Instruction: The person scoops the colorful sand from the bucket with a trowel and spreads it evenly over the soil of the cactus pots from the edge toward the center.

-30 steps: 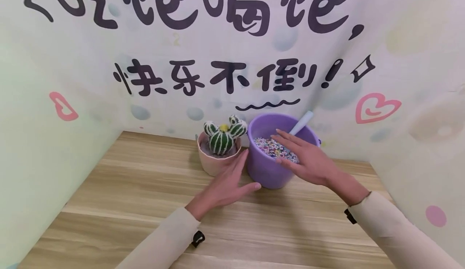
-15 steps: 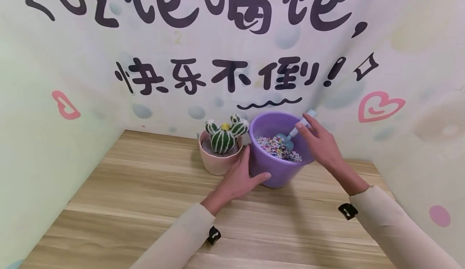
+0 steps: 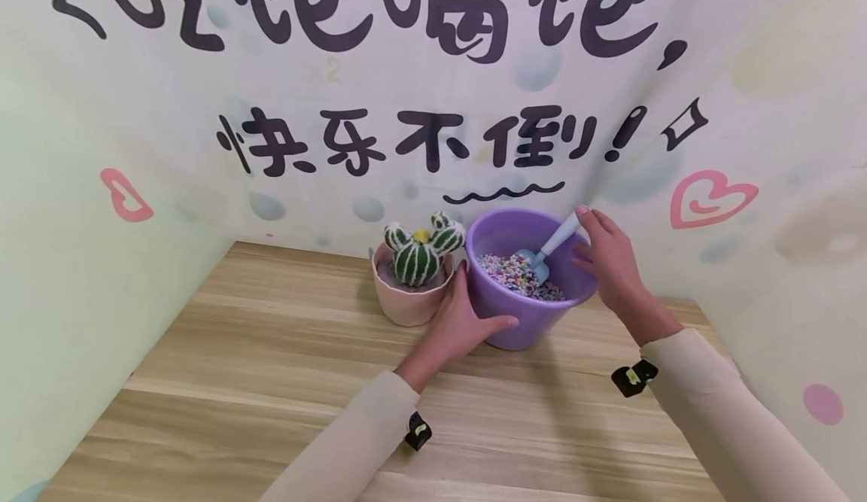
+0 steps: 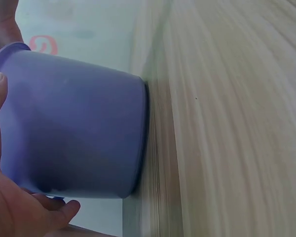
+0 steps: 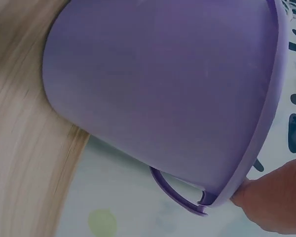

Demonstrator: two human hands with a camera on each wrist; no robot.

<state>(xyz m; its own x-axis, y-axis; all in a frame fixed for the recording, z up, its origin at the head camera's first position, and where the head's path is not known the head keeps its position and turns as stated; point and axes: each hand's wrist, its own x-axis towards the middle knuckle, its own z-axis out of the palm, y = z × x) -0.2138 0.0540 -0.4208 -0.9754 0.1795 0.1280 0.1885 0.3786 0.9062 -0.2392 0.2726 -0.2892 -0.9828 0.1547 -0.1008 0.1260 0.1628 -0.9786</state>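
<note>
A purple bucket (image 3: 518,317) stands on the wooden table, part filled with small multicoloured beads (image 3: 511,272). A light blue toy shovel (image 3: 558,235) leans in it, blade in the beads. My right hand (image 3: 612,261) is at the bucket's right rim, a fingertip on the end of the shovel's handle and other fingers inside the rim beneath it. My left hand (image 3: 457,321) holds the bucket's left side, thumb across the front; in the left wrist view, fingers (image 4: 59,210) reach round its far side. The right wrist view shows the bucket's wall and its handle (image 5: 175,192).
A knitted cactus (image 3: 416,261) in a pink pot (image 3: 403,306) stands close against the left hand, beside the bucket. Behind them rises a printed cloth wall (image 3: 305,208), with side walls left and right. Wood-grain table (image 3: 271,381) extends toward the front.
My right hand has gone from over the beads to the shovel's handle, uncovering the shovel's blade. My left hand has slid right and closed in round the bucket's side.
</note>
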